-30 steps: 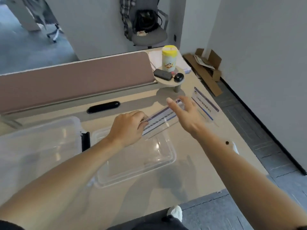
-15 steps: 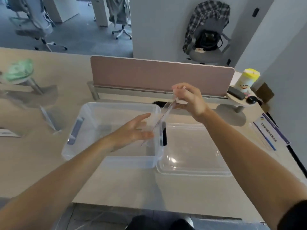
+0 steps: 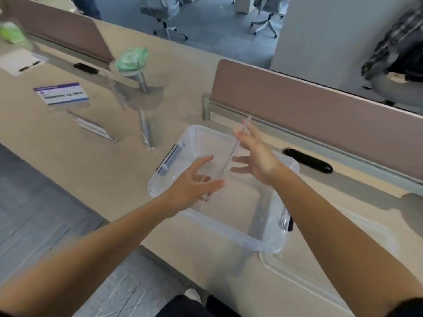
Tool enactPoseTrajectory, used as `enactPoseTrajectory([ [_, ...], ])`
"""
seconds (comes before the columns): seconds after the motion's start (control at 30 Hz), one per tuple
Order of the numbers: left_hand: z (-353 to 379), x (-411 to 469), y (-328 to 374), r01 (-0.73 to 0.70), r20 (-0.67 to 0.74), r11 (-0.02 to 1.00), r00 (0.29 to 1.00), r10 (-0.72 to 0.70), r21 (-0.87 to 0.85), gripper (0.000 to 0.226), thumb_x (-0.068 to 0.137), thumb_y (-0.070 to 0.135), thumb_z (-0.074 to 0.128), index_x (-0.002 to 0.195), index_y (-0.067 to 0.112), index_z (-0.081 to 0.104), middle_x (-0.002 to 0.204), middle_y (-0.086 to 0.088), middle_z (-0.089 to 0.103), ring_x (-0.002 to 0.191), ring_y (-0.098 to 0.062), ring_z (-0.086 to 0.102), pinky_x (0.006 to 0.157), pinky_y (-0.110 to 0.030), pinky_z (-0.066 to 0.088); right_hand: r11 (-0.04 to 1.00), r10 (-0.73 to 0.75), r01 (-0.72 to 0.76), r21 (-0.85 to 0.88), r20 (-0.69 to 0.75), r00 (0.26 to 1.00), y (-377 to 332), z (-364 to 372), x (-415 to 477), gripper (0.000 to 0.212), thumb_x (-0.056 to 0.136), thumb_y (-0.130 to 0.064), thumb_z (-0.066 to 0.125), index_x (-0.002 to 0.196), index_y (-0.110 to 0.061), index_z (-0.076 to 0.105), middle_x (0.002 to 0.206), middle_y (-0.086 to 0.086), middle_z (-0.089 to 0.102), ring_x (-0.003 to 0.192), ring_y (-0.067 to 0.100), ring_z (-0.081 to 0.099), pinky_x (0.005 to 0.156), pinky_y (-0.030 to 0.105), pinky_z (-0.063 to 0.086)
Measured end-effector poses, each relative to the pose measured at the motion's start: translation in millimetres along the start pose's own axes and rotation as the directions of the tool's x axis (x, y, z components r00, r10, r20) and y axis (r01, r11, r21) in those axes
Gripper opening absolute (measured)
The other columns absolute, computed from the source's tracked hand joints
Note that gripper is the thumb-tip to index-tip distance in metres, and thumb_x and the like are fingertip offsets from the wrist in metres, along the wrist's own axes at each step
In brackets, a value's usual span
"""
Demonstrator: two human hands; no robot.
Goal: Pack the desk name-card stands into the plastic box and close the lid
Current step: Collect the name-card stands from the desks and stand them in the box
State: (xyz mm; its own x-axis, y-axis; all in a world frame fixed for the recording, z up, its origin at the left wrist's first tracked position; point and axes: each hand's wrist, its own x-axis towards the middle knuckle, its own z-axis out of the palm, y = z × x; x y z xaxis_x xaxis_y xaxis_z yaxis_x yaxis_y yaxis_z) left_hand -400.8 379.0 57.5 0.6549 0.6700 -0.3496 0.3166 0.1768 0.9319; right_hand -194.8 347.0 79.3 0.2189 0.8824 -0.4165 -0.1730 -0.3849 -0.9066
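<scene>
A clear plastic box (image 3: 231,229) stands open on the beige desk, with its clear lid (image 3: 325,273) lying flat to its right. A transparent name-card stand (image 3: 229,154), seen edge-on and tilted, hangs over the box's inside. My left hand (image 3: 194,188) touches its lower end with thumb and fingertips. Along its upper end rests my right hand (image 3: 258,156), fingers spread. Left of the box the desk holds three more stands: one with a blue-and-white card (image 3: 61,94), a second lying low (image 3: 93,128), and a third seen edge-on (image 3: 145,130).
A brown partition (image 3: 320,110) runs behind the box, with a black cable slot (image 3: 307,160) in front of it. A green bundle on a small round pedestal (image 3: 131,59) stands at the back left. The desk's front edge drops to grey floor at the left.
The view has swung left, showing more stands on the desk. The held stand has come from the box's right rim to over its middle, and my right hand's fingers have spread.
</scene>
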Motion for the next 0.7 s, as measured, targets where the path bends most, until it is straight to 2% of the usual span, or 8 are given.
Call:
enactPoseTrajectory([
  [0.07, -12, 5, -9, 0.06, -0.002, 0.994, 0.998, -0.06, 0.089, 0.096, 0.052, 0.07, 0.077, 0.137, 0.05, 0.038, 0.116, -0.008, 0.063, 0.105, -0.014, 0.058, 0.092, -0.029, 0.048, 0.996, 0.042, -0.044, 0.071, 0.026, 0.999, 10, 12, 24, 0.087, 0.061, -0.066, 0.072, 0.14, -0.053, 0.037, 0.145, 0.003, 0.043, 0.11, 0.041, 0.062, 0.084, 0.048, 0.058],
  [0.17, -38, 12, -19, 0.131, -0.009, 0.951, 0.991, -0.134, 0.28, 0.105, 0.056, 0.077, 0.072, 0.147, 0.042, 0.031, 0.138, 0.0, 0.051, 0.12, -0.013, 0.05, 0.095, -0.029, 0.04, 0.987, 0.097, -0.101, 0.127, 0.032, 0.995, 26, 28, 54, 0.077, 0.063, -0.058, 0.077, 0.134, -0.053, 0.047, 0.143, 0.009, 0.047, 0.1, 0.039, 0.067, 0.082, 0.049, 0.058],
  [0.27, -78, 26, -33, 0.048, -0.141, 0.829, 0.989, 0.038, 0.557, 0.089, 0.069, 0.078, 0.059, 0.144, 0.036, 0.039, 0.141, 0.009, 0.046, 0.122, -0.012, 0.048, 0.1, -0.032, 0.041, 0.978, 0.167, -0.167, 0.128, 0.012, 0.986, 44, 40, 82, 0.08, 0.064, -0.055, 0.076, 0.137, -0.053, 0.045, 0.145, 0.006, 0.044, 0.102, 0.04, 0.064, 0.089, 0.054, 0.055],
  [0.37, -117, 48, -58, -0.025, -0.168, 0.689, 0.963, 0.213, 0.725, 0.059, 0.086, 0.058, 0.059, 0.137, 0.03, 0.049, 0.141, 0.0, 0.046, 0.12, -0.019, 0.049, 0.102, -0.041, 0.044, 0.954, 0.258, -0.251, 0.166, -0.024, 0.966, 63, 51, 109, 0.084, 0.066, -0.054, 0.077, 0.142, -0.051, 0.041, 0.148, 0.01, 0.04, 0.108, 0.045, 0.059, 0.091, 0.058, 0.052],
  [0.47, -143, 74, -86, -0.028, -0.145, 0.655, 0.967, 0.208, 0.755, 0.056, 0.09, 0.048, 0.06, 0.141, 0.032, 0.044, 0.155, -0.003, 0.03, 0.139, -0.031, 0.031, 0.11, -0.052, 0.034, 0.928, 0.332, -0.311, 0.204, -0.078, 0.94, 84, 63, 133, 0.075, 0.08, -0.046, 0.075, 0.145, -0.047, 0.039, 0.153, 0.012, 0.034, 0.113, 0.049, 0.054, 0.095, 0.062, 0.047],
  [0.53, -149, 86, -95, -0.063, -0.122, 0.694, 0.969, 0.214, 0.718, 0.056, 0.091, 0.043, 0.059, 0.143, 0.038, 0.038, 0.159, 0.002, 0.021, 0.142, -0.029, 0.027, 0.111, -0.049, 0.031, 0.92, 0.358, -0.331, 0.211, -0.106, 0.927, 94, 69, 145, 0.073, 0.083, -0.042, 0.073, 0.147, -0.047, 0.037, 0.156, 0.011, 0.032, 0.117, 0.05, 0.052, 0.096, 0.062, 0.045],
  [0.63, -152, 97, -102, -0.183, -0.036, 0.752, 0.964, 0.265, 0.633, 0.053, 0.093, 0.04, 0.05, 0.144, 0.04, 0.036, 0.156, 0.002, 0.029, 0.14, -0.022, 0.03, 0.112, -0.045, 0.031, 0.907, 0.394, -0.355, 0.228, -0.156, 0.906, 106, 78, 157, 0.076, 0.082, -0.041, 0.074, 0.147, -0.046, 0.036, 0.158, 0.008, 0.03, 0.121, 0.051, 0.05, 0.097, 0.061, 0.045],
  [0.7, -151, 100, -107, -0.207, -0.013, 0.784, 0.964, 0.264, 0.585, 0.051, 0.094, 0.039, 0.045, 0.145, 0.042, 0.036, 0.156, 0.003, 0.031, 0.139, -0.017, 0.032, 0.112, -0.04, 0.032, 0.906, 0.399, -0.357, 0.226, -0.182, 0.899, 114, 83, 160, 0.077, 0.081, -0.042, 0.075, 0.147, -0.044, 0.037, 0.154, 0.006, 0.033, 0.122, 0.047, 0.048, 0.095, 0.058, 0.046],
])
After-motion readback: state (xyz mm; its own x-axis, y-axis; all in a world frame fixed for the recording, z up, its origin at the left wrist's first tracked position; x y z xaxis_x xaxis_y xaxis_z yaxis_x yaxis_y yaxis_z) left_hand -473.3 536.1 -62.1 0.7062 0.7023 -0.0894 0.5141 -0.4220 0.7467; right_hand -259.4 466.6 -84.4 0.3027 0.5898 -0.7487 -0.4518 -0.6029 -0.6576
